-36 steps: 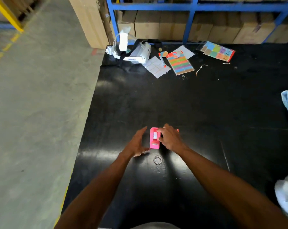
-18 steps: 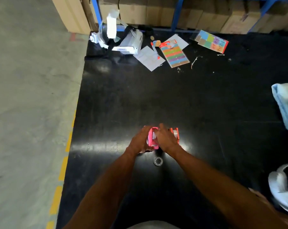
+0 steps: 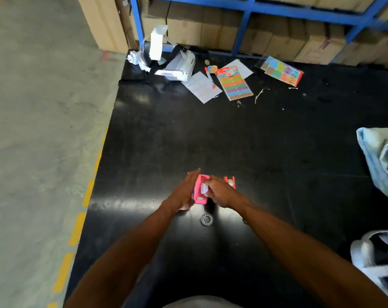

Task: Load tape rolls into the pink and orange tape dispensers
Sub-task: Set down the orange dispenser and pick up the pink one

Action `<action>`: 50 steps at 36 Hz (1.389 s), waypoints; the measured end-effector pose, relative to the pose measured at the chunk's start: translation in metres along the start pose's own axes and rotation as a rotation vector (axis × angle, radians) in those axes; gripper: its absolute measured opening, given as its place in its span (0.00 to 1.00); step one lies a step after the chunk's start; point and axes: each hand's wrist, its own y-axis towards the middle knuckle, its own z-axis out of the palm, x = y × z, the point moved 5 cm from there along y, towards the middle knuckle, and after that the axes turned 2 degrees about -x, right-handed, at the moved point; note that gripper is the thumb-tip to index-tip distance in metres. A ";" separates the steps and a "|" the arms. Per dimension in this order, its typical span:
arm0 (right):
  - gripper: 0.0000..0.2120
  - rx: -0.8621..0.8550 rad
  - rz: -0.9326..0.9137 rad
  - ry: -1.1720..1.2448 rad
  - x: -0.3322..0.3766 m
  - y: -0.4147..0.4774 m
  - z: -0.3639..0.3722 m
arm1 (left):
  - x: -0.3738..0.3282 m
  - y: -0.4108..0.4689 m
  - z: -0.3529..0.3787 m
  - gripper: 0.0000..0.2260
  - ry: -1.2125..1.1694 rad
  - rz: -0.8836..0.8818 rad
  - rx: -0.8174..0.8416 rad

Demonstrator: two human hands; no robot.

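Note:
A small pink tape dispenser point(image 3: 200, 197) stands on the black table point(image 3: 244, 141) between my two hands. My left hand point(image 3: 186, 191) lies flat against its left side, fingers straight. My right hand point(image 3: 220, 191) is closed on a whitish tape roll point(image 3: 203, 188) that sits in the dispenser's top. Just right of it, partly hidden by my right hand, stands the orange tape dispenser point(image 3: 230, 181) with a roll in it. A small grey ring point(image 3: 206, 219), like a tape core, lies on the table just in front of the pink dispenser.
At the table's far edge lie a white headset point(image 3: 179, 66), paper sheets point(image 3: 202, 86), a marker point(image 3: 210, 77) and two colourful sticker cards point(image 3: 234, 84). Light blue cloth point(image 3: 382, 165) and a white object point(image 3: 375, 258) sit at the right edge. The table's left edge drops to concrete floor.
My left hand has closed in from apart to flat against the pink dispenser. My right hand stays on the roll at its top. The camera has shifted.

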 end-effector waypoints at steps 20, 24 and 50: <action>0.08 -0.173 -0.057 0.052 0.027 -0.068 -0.001 | -0.039 -0.093 0.013 0.08 -0.641 -0.161 -0.364; 0.06 -0.187 -0.020 0.068 0.018 -0.074 0.003 | -0.037 -0.101 0.017 0.06 -0.646 -0.182 -0.404; 0.13 -0.047 0.268 -0.279 -0.032 -0.095 0.066 | -0.011 -0.100 0.014 0.09 -0.639 -0.273 -0.377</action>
